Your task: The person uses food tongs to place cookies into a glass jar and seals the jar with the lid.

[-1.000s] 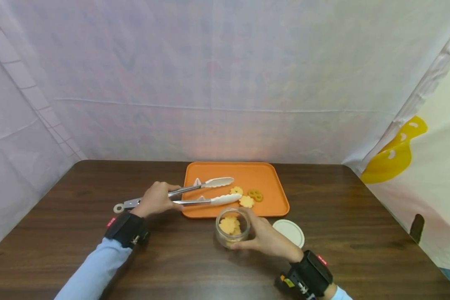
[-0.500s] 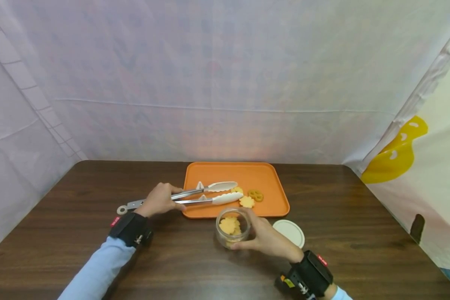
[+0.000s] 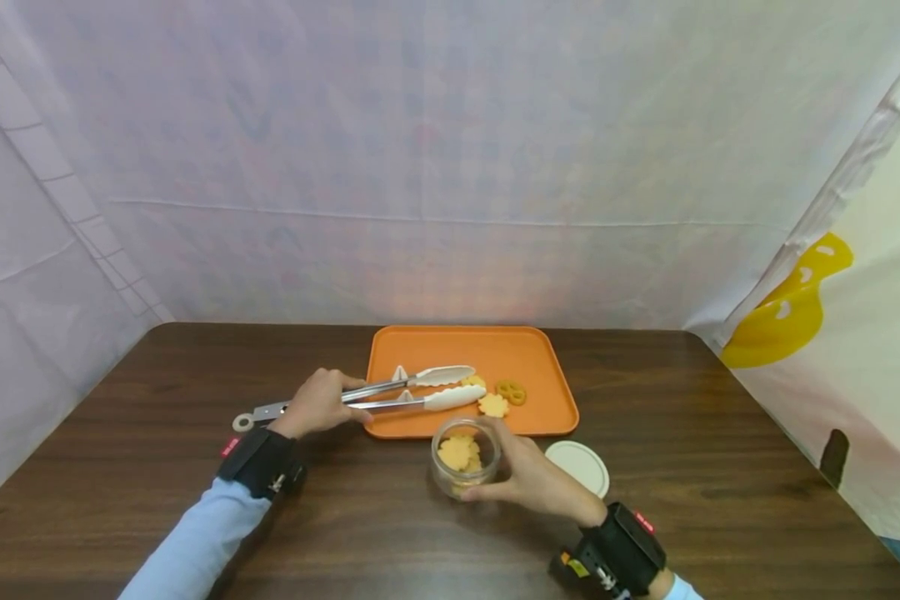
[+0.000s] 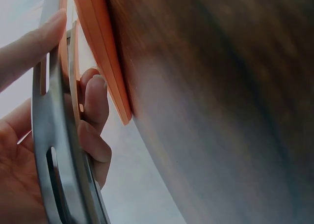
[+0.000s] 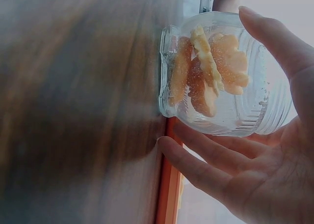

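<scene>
Your left hand, fingers curled, holds parted tongs; right hand wraps glass jar. Squeezing hard could crack yellow cookie.

Cookies in jar | jar before tray | lid right of jar | pretzel right of tongs, on tray

A booth walled by pale sheets.
</scene>
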The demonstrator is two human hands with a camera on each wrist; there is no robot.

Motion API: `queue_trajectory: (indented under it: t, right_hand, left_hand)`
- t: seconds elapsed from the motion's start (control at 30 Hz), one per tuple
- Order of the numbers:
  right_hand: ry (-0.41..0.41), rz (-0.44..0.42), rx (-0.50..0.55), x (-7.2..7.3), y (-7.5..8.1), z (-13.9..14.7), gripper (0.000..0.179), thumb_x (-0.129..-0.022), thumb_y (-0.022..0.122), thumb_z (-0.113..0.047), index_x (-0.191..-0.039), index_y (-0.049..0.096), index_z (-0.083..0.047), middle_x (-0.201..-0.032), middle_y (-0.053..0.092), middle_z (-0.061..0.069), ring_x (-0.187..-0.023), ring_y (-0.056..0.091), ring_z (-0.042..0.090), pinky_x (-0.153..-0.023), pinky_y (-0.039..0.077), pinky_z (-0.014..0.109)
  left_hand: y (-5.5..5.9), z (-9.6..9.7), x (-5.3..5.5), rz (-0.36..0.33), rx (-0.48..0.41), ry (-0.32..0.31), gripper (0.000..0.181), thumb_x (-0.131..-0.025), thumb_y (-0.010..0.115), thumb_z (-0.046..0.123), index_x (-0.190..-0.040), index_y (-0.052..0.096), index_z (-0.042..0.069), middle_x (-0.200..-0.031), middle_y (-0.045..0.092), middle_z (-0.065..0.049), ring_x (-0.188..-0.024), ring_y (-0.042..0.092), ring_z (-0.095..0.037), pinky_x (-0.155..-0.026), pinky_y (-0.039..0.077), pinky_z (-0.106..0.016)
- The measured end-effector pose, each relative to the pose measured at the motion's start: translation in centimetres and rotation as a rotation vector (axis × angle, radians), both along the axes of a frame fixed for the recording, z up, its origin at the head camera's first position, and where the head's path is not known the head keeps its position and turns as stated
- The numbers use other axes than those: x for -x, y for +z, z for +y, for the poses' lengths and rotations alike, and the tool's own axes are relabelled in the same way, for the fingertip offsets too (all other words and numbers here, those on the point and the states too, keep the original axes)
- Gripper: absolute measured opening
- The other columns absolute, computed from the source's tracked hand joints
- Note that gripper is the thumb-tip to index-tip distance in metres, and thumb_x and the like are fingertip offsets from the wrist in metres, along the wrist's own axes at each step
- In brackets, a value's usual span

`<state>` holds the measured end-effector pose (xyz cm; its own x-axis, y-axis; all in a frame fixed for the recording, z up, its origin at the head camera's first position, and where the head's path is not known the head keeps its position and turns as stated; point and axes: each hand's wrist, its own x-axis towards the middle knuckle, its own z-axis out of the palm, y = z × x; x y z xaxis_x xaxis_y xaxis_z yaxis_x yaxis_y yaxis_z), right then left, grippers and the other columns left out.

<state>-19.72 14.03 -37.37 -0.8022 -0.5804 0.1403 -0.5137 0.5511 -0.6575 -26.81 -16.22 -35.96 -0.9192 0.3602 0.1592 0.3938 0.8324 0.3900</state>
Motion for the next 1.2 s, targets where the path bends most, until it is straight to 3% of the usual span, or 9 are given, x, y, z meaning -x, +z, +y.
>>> queue_trajectory:
  t: [0.37, 0.6, 0.87, 1.2]
  right_hand:
    - [0.017, 0.004, 0.008, -0.1, -0.1, 0.0, 0.077, -0.071, 0.066, -0.051, -0.131, 0.032, -0.018, -0.115, 0.055, 0.003, -0.102, 0.053, 0.014, -0.081, 0.043, 0.031]
    - [0.015, 0.018, 0.010, 0.0, -0.1, 0.0, 0.077, -0.070, 0.066, -0.051, -0.131, 0.032, -0.019, -0.116, 0.054, 0.002, -0.102, 0.053, 0.013, -0.082, 0.043, 0.032]
    - [0.011, 0.018, 0.019, 0.0, -0.1, 0.0, 0.077, -0.070, 0.068, -0.049, -0.131, 0.033, -0.019, -0.120, 0.052, 0.003, -0.105, 0.052, 0.014, -0.085, 0.042, 0.034]
    - [0.007, 0.019, 0.018, -0.1, 0.0, -0.1, 0.078, -0.070, 0.068, -0.050, -0.131, 0.033, -0.017, -0.120, 0.053, 0.004, -0.105, 0.052, 0.014, -0.085, 0.042, 0.034]
  left_hand:
    - [0.1, -0.2, -0.3, 0.015, -0.010, 0.014, 0.055, -0.062, 0.079, 0.036, -0.102, 0.067, 0.000, -0.091, 0.067, -0.014, -0.068, 0.055, -0.015, -0.062, 0.044, -0.033]
    - [0.8, -0.8, -1.1, 0.033, -0.056, 0.023, 0.056, -0.064, 0.078, 0.034, -0.104, 0.065, -0.003, -0.097, 0.065, -0.018, -0.081, 0.061, -0.024, -0.069, 0.046, -0.037]
    - [1.7, -2.1, -2.4, 0.035, -0.124, -0.035, 0.055, -0.066, 0.077, 0.029, -0.108, 0.062, -0.004, -0.098, 0.065, -0.018, -0.075, 0.060, -0.020, -0.065, 0.045, -0.035]
    - [2.8, -3.7, -3.6, 0.019, -0.178, -0.078, 0.057, -0.067, 0.076, 0.028, -0.112, 0.060, -0.005, -0.092, 0.066, -0.015, -0.057, 0.042, -0.011, -0.052, 0.032, -0.025]
